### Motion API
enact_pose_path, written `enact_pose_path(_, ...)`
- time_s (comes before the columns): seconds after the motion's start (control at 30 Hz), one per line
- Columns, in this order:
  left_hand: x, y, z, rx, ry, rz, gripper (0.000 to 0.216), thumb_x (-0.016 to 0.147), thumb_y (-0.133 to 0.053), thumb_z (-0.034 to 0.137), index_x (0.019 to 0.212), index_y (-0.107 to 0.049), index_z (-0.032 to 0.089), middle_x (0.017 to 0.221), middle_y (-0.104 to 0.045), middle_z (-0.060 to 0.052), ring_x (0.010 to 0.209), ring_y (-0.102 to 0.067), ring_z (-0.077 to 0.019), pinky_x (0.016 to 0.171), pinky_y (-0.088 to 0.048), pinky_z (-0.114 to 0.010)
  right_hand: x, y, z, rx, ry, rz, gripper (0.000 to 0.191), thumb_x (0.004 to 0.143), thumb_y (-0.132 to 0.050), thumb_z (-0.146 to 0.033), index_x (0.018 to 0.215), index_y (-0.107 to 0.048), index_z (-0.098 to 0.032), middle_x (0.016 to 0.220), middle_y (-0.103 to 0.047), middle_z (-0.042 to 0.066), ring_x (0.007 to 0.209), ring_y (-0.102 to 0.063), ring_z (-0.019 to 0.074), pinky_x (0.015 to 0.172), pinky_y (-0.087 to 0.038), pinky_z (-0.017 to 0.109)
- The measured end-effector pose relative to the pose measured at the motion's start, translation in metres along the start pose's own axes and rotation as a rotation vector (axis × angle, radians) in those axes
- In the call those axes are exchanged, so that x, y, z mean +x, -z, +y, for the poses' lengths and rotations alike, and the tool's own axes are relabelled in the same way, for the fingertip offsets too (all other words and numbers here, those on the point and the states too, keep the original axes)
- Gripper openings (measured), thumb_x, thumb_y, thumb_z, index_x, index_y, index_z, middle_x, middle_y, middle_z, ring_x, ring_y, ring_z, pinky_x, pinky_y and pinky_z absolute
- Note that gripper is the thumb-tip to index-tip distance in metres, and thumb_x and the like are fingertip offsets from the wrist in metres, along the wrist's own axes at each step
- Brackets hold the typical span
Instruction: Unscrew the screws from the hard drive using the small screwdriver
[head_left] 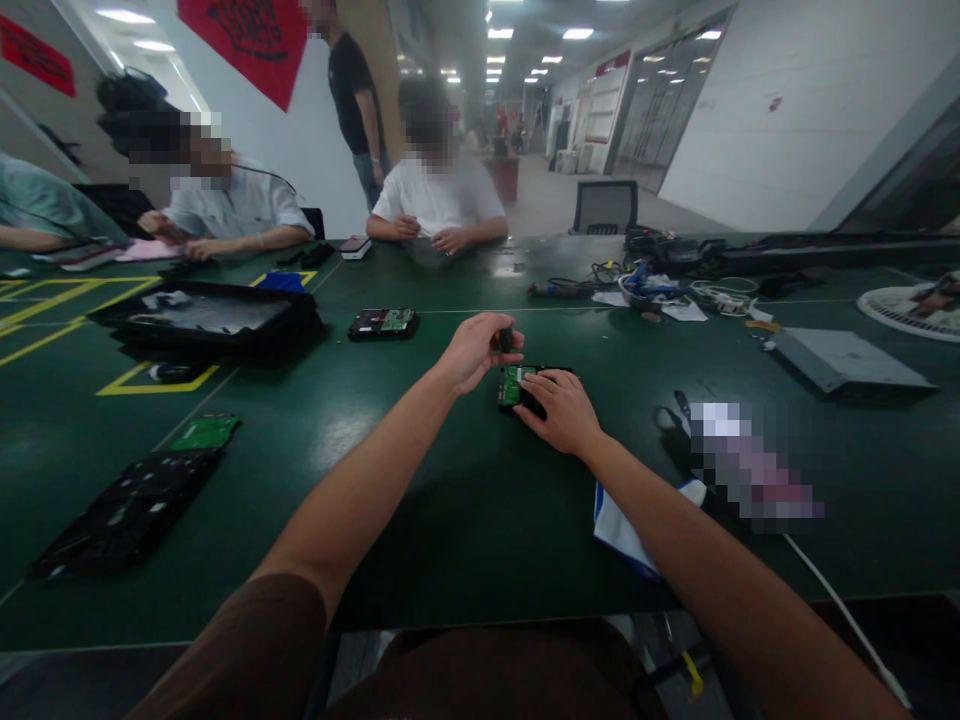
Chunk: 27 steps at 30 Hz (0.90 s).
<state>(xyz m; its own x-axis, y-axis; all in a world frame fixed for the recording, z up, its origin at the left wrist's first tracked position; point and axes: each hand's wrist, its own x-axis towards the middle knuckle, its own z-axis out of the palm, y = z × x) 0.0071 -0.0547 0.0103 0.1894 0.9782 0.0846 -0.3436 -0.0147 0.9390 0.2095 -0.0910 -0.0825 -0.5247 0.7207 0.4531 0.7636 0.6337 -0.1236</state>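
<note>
Lying flat — boxy drive (pixel 515 388), black, partly green

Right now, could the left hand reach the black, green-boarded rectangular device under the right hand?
Probably: the device lies partly uncovered, though the left hand holds a small dark object.

The green table (pixel 450 520) carries a hard drive (pixel 514 388) centrally, a black tray (pixel 289 325) left, a grey box (pixel 851 362) and cloth (pixel 624 535) right.

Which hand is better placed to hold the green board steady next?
Probably the right hand: it lies over the green board. The left hand is busy holding a small dark object.
</note>
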Motion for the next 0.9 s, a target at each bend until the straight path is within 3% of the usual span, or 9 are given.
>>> enact_pose_path(0.1,0.0028,0.0006,-0.0033,0.008,-0.050,0.059,0.016,0.083,-0.067,0.031,0.087,-0.066,0.016,0.087,-0.068,-0.008,0.083,-0.066,-0.0186,0.074,-0.061,-0.035,-0.0002,0.0000,-0.0006,0.009,-0.001,0.001,0.048,0.102,-0.056,-0.053,0.139,-0.067,-0.025,0.143,-0.067,0.009,0.133,-0.053,0.0356,0.116,-0.037,0.059)
enact_pose_path(0.23,0.0041,0.0017,-0.0034,0.186,-0.154,0.148,0.018,0.082,-0.066,0.033,0.081,-0.071,0.016,0.093,-0.064,-0.008,0.085,-0.061,-0.0173,0.062,-0.057,-0.026,-0.0001,-0.0004,-0.0003,0.017,-0.004,0.001,0.048,0.101,-0.057,-0.052,0.141,-0.066,-0.026,0.143,-0.067,0.009,0.133,-0.053,0.0362,0.115,-0.037,0.061)
enact_pose_path(0.43,0.0009,-0.0007,-0.0021,0.026,-0.020,0.009,0.021,0.083,-0.067,0.033,0.095,-0.068,0.016,0.091,-0.070,-0.009,0.087,-0.067,-0.0205,0.071,-0.061,-0.035,-0.0001,-0.0004,-0.0002,0.003,-0.003,0.004,0.049,0.102,-0.055,-0.054,0.139,-0.067,-0.025,0.143,-0.067,0.008,0.133,-0.053,0.0352,0.116,-0.037,0.058)
enact_pose_path(0.53,0.0039,0.0015,-0.0035,-0.046,0.008,0.036,0.017,0.082,-0.066,0.032,0.087,-0.066,0.016,0.089,-0.069,-0.008,0.085,-0.067,-0.0195,0.073,-0.061,-0.034,-0.0002,0.0003,-0.0007,0.004,-0.001,0.007,0.049,0.102,-0.055,-0.053,0.138,-0.068,-0.022,0.143,-0.067,0.009,0.133,-0.053,0.0351,0.116,-0.037,0.058)
enact_pose_path(0.67,0.0060,0.0056,-0.0015,0.041,-0.013,0.106,0.018,0.081,-0.062,0.033,0.080,-0.070,0.016,0.086,-0.065,-0.007,0.079,-0.061,-0.0167,0.063,-0.055,-0.026,-0.0003,0.0010,-0.0007,0.014,-0.002,0.004,0.048,0.102,-0.056,-0.053,0.138,-0.068,-0.024,0.143,-0.067,0.009,0.132,-0.053,0.0354,0.115,-0.037,0.059)
enact_pose_path(0.9,0.0021,0.0003,-0.0034,-0.041,0.048,-0.012,0.018,0.082,-0.067,0.031,0.090,-0.067,0.016,0.081,-0.068,-0.007,0.079,-0.066,-0.0182,0.072,-0.061,-0.033,-0.0002,-0.0007,-0.0002,-0.008,0.005,0.010,0.048,0.102,-0.055,-0.054,0.138,-0.067,-0.023,0.143,-0.067,0.009,0.132,-0.054,0.0347,0.116,-0.036,0.057)
